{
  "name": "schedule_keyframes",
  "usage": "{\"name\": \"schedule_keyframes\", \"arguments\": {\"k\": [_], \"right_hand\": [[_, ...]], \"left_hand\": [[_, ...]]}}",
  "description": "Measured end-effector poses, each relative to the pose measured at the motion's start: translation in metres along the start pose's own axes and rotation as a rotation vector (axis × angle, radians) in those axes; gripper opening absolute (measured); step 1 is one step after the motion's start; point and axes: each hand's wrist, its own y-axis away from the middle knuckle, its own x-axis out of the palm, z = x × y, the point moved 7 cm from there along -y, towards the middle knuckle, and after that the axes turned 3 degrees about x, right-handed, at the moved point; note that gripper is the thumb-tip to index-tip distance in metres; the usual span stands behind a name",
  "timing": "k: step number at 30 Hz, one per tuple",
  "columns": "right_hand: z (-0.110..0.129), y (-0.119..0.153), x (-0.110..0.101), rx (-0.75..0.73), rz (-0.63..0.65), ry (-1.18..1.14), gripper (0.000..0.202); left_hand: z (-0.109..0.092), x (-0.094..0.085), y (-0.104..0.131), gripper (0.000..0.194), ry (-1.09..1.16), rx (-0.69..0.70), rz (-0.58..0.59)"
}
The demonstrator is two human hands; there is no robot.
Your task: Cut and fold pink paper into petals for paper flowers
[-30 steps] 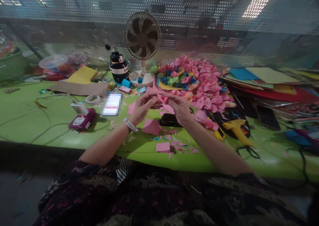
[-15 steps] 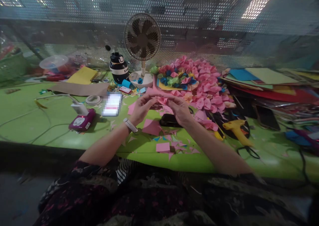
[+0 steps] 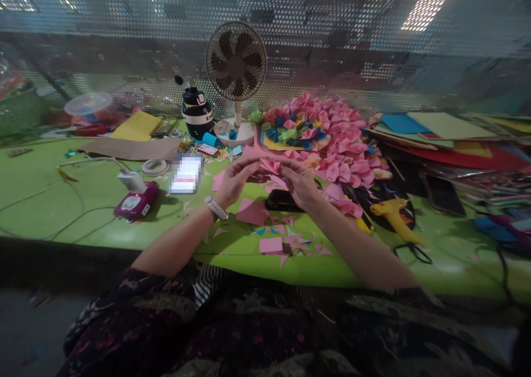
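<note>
Folded pink paper (image 3: 270,166) held up over green table (image 3: 95,222), btwn both hands; long axis approx side to side, can't tell which way its open end faces. L hand (image 3: 234,181) & R hand (image 3: 301,185) pinch it w/ curled fingers, forearms angled in. Edges hidden, folds blurry.

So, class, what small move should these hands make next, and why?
Probably let the right hand gently spread the folded pink paper while the left hand steadies it: both hands pinch it, its folds look bunched, and the piled pink paper flowers look more open.
</note>
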Motion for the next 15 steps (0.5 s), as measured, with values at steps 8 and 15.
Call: {"name": "schedule_keyframes", "arguments": {"k": [8,15], "right_hand": [[-0.0017,-0.0009,-0.0037,0.001,-0.035,0.075,0.033],[0.0071,-0.0003,-0.0031,-0.103,-0.036,0.241,0.021]], "left_hand": [[0.0011,-0.0024,-0.0020,0.035,-0.053,0.037,0.007],[-0.0014,-0.0024,-0.0026,0.032,-0.106,0.051,0.017]]}}
